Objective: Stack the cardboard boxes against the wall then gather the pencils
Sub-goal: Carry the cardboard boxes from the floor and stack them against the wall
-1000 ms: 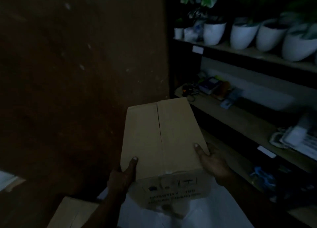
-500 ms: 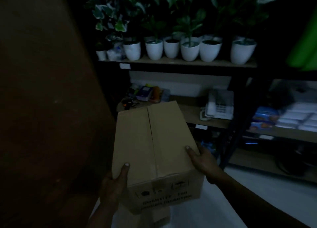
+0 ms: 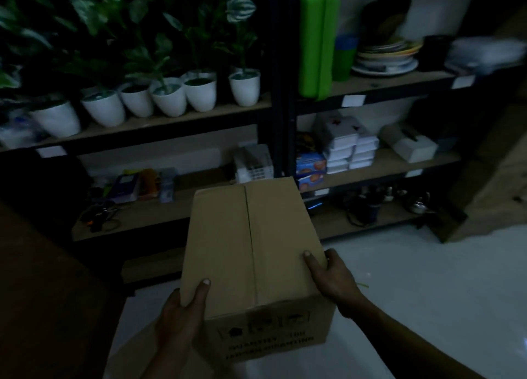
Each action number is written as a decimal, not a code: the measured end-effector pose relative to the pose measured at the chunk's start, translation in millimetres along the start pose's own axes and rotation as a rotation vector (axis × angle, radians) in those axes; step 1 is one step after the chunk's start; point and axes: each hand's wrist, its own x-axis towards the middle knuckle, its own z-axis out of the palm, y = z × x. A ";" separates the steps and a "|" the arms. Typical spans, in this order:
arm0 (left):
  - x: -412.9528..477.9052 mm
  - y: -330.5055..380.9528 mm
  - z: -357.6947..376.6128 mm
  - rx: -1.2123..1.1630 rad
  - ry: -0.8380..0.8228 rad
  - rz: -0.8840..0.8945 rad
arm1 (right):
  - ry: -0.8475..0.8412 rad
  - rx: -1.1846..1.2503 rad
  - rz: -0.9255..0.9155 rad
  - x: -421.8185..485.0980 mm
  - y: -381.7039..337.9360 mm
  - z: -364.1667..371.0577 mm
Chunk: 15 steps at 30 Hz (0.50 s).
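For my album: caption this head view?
Left hand and right hand hold a cardboard box before shelves of potted plants.

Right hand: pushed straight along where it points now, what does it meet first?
The cardboard box: the right hand grips its right side. Past that, probably the shelf behind, though depth is unclear.

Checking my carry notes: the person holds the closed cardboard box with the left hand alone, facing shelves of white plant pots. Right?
Not quite: the head view shows both hands holding the cardboard box, the left hand at its left edge and the right hand at its right. The rest stands: closed box, white plant pots on the shelves.
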 end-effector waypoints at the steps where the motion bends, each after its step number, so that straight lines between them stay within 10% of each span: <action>1: -2.9 6.2 15.2 0.029 -0.019 0.026 | 0.027 0.005 0.011 1.0 8.5 -15.6; 15: -68.5 85.2 140.3 0.074 -0.254 0.075 | 0.238 0.088 0.097 -13.2 48.7 -181.1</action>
